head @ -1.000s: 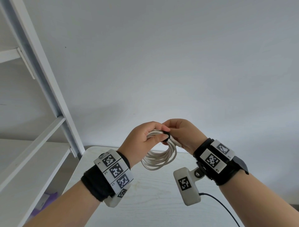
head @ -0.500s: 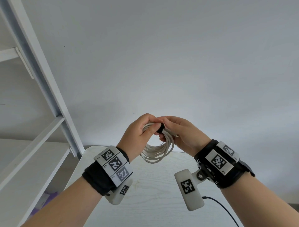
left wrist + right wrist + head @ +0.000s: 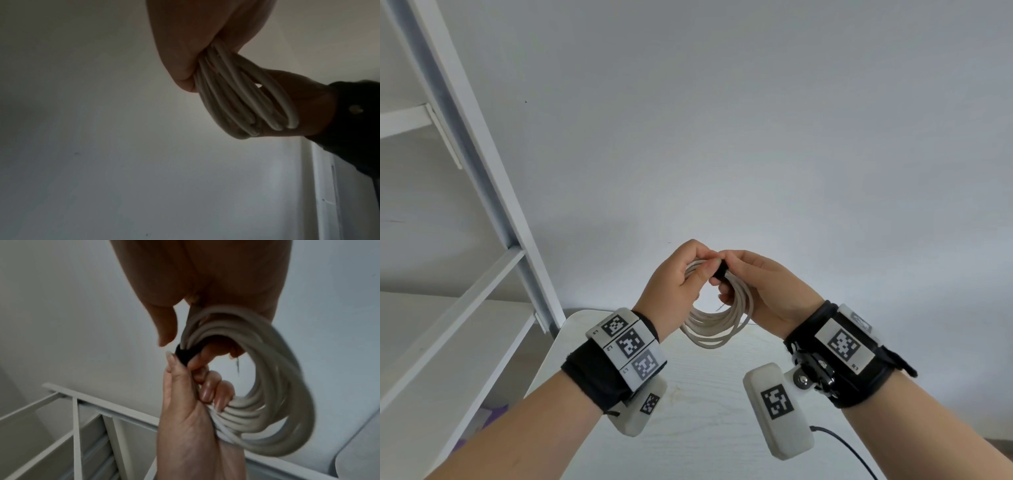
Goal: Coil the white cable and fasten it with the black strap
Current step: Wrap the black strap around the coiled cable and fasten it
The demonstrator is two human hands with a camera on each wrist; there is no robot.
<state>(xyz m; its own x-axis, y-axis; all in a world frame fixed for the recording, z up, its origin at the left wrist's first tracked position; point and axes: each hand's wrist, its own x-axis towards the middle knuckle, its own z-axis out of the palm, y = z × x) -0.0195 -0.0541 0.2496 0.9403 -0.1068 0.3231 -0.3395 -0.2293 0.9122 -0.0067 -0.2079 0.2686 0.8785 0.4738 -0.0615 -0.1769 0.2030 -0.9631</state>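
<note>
The white cable (image 3: 717, 325) is wound into a coil of several loops and held up in the air over the table. My left hand (image 3: 698, 265) grips the coil's top left side with curled fingers; in the right wrist view its thumb lies against the black strap (image 3: 184, 356). The black strap (image 3: 720, 273) wraps the loops at the top of the coil. My right hand (image 3: 734, 262) pinches the coil at the strap from the right. In the left wrist view the loops (image 3: 236, 91) leave my left hand's fist (image 3: 195, 40). The strap's free end is hidden by the fingers.
A white table (image 3: 705, 411) lies under the hands, with a thin black wire (image 3: 842, 448) at its lower right. A white shelving frame (image 3: 482, 171) stands at the left, with something purple (image 3: 496, 414) on a low shelf. A plain wall fills the background.
Both hands have lifted the coil a little higher. The right hand's fingers have come over the top of the strap, closer to the left thumb.
</note>
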